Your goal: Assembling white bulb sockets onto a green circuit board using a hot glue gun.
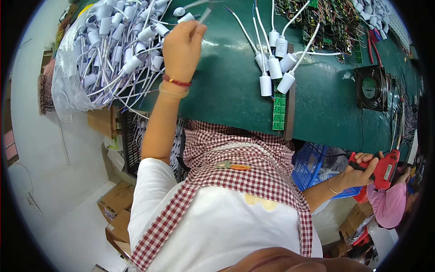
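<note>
**Glue gun low at the right, left hand up among the white sockets**

Nearest is the person's own chest: a white shirt under a red-checked apron [235,154]. Low at the right, below the near edge of the worktop [226,86], the right hand [362,168] is closed around the grip of a red glue gun [385,168], held off the worktop in front of a blue crate [312,163]. Cardboard boxes [118,213] sit on the floor at the lower left.

On the green worktop, a narrow green circuit strip [279,106] lies at the near edge, just below a cluster of white sockets [275,63] whose wires run toward the far edge. A black fan [371,87] lies toward the right edge.

Further out, the left hand [181,47], with a red bracelet at the wrist, is raised over the worktop, fingers pinched together on a thin wire [205,14]; what hangs from it cannot be made out. Just left of that hand, a large heap of sockets [122,41] in a clear bag fills the left end of the worktop. At the far right corner lies a pile of circuit boards [326,20].
</note>
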### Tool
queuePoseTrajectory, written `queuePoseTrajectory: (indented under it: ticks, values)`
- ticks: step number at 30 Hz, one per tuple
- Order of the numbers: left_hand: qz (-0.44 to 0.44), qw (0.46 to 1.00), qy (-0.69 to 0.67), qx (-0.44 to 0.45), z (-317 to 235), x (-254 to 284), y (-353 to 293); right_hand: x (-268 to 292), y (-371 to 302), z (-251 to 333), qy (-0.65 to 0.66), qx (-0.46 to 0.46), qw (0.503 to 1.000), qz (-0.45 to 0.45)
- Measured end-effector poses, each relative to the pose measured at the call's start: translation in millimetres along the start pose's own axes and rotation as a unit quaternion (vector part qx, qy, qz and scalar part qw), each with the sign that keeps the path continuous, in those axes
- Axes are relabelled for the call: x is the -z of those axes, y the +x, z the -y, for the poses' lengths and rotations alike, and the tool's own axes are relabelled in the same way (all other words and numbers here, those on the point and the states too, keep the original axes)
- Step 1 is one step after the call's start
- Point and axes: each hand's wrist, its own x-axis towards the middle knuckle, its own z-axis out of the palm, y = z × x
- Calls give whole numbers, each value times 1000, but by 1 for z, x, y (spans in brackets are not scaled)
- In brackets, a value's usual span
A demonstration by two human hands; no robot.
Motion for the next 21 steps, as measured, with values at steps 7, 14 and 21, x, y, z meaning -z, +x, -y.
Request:
queuePoseTrajectory:
  ticks: [7, 14, 21]
  values:
    - [112, 836, -451, 290, -35, 12, -37, -6, -1, -3, 3, -17, 1000, 25]
    - [269, 909, 241, 207, -42, 36, -73, -15, -6, 1, -5, -24, 999, 28]
    - [426, 881, 28, -204, -65, 20, -85, -23, -11, -1, 38, -44, 996, 66]
